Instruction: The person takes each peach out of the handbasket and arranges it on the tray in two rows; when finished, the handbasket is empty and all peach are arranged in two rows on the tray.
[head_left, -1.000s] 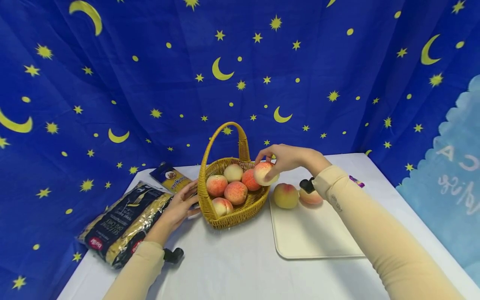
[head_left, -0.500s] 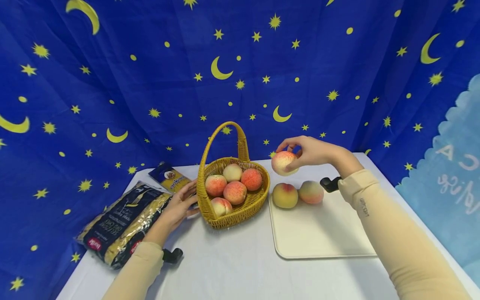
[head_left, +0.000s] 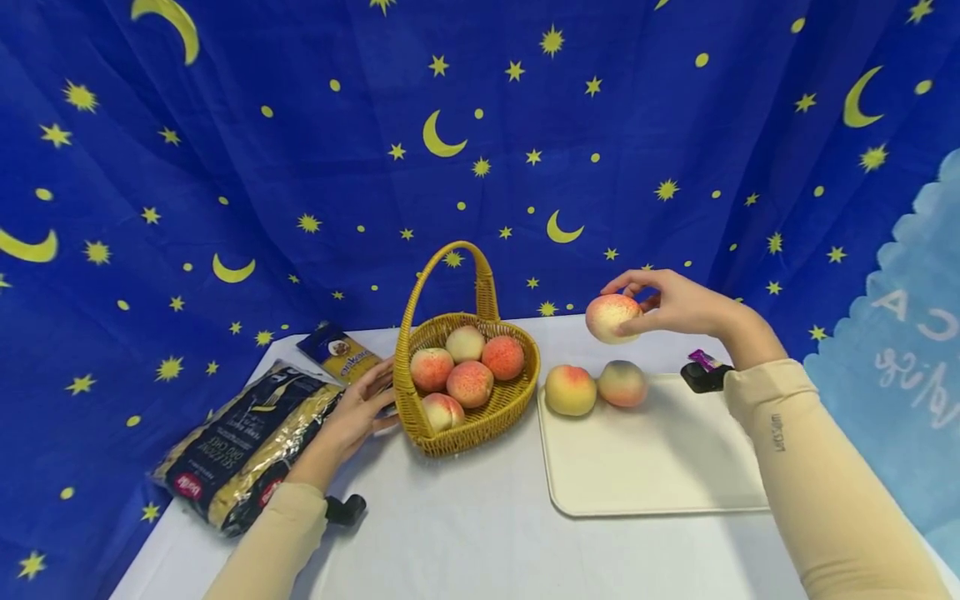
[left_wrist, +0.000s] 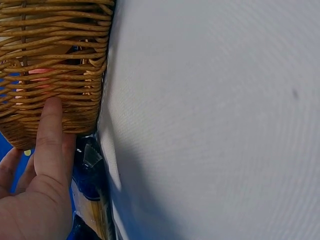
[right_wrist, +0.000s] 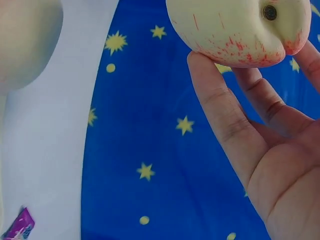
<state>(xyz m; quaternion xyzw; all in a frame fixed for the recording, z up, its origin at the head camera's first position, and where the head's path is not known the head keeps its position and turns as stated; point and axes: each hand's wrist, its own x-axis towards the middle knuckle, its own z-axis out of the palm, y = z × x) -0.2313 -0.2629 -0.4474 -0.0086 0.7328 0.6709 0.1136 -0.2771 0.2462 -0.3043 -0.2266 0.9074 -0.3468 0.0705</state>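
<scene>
My right hand pinches a pale peach with red speckles between thumb and fingers, in the air above the back of the tray. Seen in the right wrist view, the peach's dark stem pit faces the camera. Several peaches lie in a yellow wicker basket with a tall handle, among them a red peach. At the basket's left side is my left hand. Its fingers are extended, and in the left wrist view a fingertip rests against the weave.
A cream tray holds a yellow peach and a greyish-pink peach at its back left. Left of the basket lie a dark pasta bag and a blue-yellow packet. A small purple wrapper lies behind the tray.
My right hand has carried the speckled peach rightward, from the basket's right rim to above the tray's back. My left hand and the basket have stayed in place.
</scene>
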